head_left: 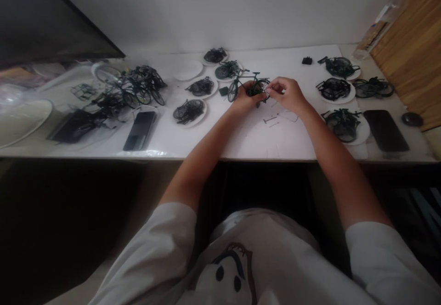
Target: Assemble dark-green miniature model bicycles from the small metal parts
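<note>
A dark green model bicycle is held upright just above the white work surface. My left hand is closed around its lower middle, near the pedals and rear wheel. At the rear wheel, my right hand pinches with thumb and forefinger; whatever sits between the fingertips is too small to make out. Several thin metal pins or screws lie on the surface below the hands. A small dark green piece rests by the front wheel.
Plates of dark bicycle parts stand left and right of my hands. A heap of model bicycles fills the left side. One phone lies left, another dark phone-like slab right. A clear bottle stands at the wooden panel.
</note>
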`<state>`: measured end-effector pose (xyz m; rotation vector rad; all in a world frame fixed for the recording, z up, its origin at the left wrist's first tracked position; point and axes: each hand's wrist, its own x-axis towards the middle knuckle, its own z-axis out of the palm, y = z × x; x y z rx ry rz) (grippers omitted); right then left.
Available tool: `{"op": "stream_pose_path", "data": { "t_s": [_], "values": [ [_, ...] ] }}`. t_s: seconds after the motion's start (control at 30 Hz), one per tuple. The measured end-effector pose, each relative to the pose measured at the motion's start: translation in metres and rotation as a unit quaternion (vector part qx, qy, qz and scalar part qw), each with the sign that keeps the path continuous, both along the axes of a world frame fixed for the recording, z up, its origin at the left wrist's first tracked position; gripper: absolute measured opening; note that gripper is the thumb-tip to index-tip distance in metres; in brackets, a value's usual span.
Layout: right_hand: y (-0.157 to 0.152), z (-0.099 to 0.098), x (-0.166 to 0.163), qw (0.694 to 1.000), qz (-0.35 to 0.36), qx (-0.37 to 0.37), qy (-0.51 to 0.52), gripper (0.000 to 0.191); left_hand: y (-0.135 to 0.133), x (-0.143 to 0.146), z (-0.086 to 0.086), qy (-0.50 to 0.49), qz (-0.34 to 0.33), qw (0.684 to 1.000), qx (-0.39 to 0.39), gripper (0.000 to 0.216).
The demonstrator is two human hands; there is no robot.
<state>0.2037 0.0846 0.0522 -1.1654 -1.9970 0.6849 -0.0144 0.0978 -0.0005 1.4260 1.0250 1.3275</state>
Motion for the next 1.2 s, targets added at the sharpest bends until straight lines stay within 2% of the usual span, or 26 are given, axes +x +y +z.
{"op": "stream_pose_path", "data": {
  "t_s": [0.27, 0.5, 0.73, 0.87, 1.03, 1.2],
  "values": [
    [0.005, -0.004, 0.001, 1.000, -0.004, 0.010, 0.020, 0.029, 0.006, -0.001, -0.007, -0.029, -0.032, 0.999, -0.011, 0.050],
    [0.010, -0.010, 0.002, 0.999, 0.011, 0.016, 0.047, 0.025, 0.001, 0.002, -0.001, -0.034, -0.027, 0.999, -0.024, 0.049],
    [0.007, -0.002, 0.006, 0.999, -0.006, 0.001, 0.051, 0.040, -0.001, 0.003, 0.006, -0.033, -0.010, 0.999, -0.027, 0.050],
    [0.004, 0.009, 0.020, 0.999, -0.003, -0.045, -0.027, 0.042, 0.002, 0.001, 0.003, -0.020, 0.010, 0.999, -0.034, 0.048],
    [0.003, 0.019, 0.034, 0.967, 0.095, -0.164, -0.168, 0.039, -0.009, 0.006, 0.012, -0.010, 0.021, 1.000, -0.013, 0.057],
    [0.001, 0.018, 0.031, 0.956, 0.106, -0.187, -0.201, 0.031, -0.015, 0.009, 0.018, -0.025, 0.031, 0.999, -0.019, 0.062]
  ]
}}
